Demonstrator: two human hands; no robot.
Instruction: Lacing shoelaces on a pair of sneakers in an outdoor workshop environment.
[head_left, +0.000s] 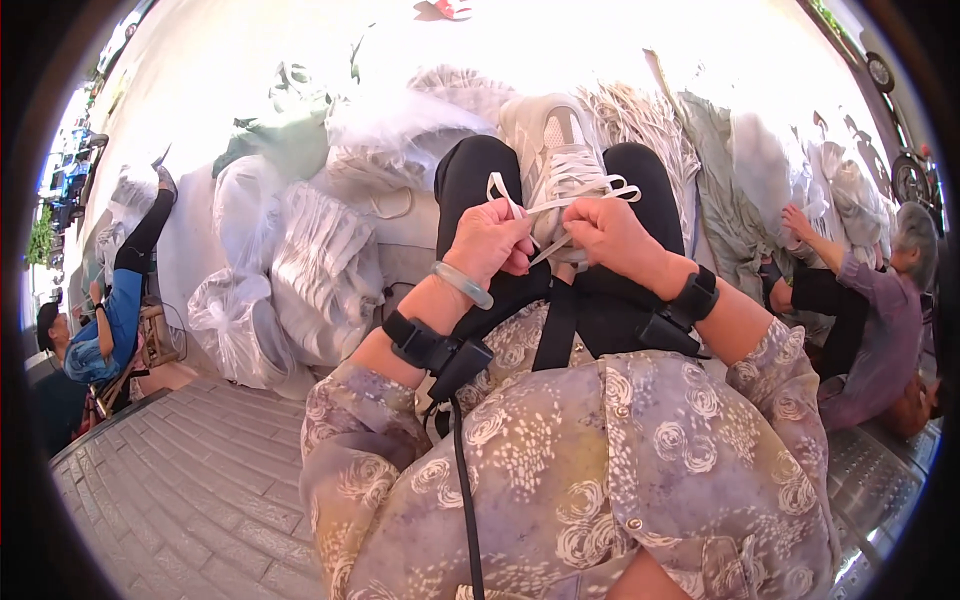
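A pale beige-white lace-up shoe (540,110) stands between my knees, its toe pointing away from me and its laces crossed over the tongue. My left hand (490,238) is closed in a pinch at the shoe's left side, with a loop of white shoelace (497,184) rising above the fingers. Close by on the right, my right hand (612,235) pinches the lace too, and another loop sticks out beyond its fingers. A strand runs between both hands across the shoe's opening. The fingertips of each hand are partly hidden.
Clear plastic bags (240,310) and stacks of pale shoe pieces (325,270) lie to my left. A bundle of white laces (640,120) and grey-green cloth (715,180) lie right of my knees. One person (110,330) sits far left, another (880,310) at right.
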